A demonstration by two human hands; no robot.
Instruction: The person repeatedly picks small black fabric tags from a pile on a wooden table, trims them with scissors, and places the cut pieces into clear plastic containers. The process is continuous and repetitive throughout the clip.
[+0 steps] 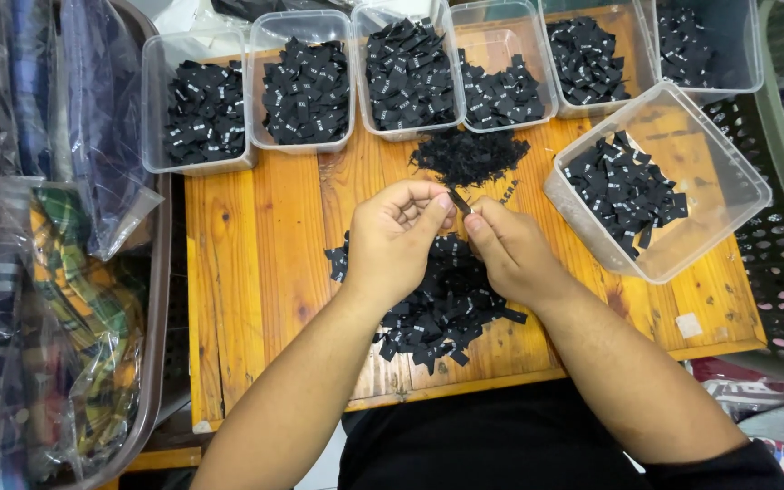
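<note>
My left hand and my right hand meet over the middle of a small wooden table. Together they pinch one small black fabric label between thumbs and fingertips. Under both hands lies a loose heap of black labels with tiny white marks. A smaller, finer pile of black labels sits just beyond my fingers.
Several clear plastic tubs holding black labels line the table's far edge. One more tub stands tilted at the right. Bagged plaid fabrics fill a bin on the left. A perforated basket stands at the right.
</note>
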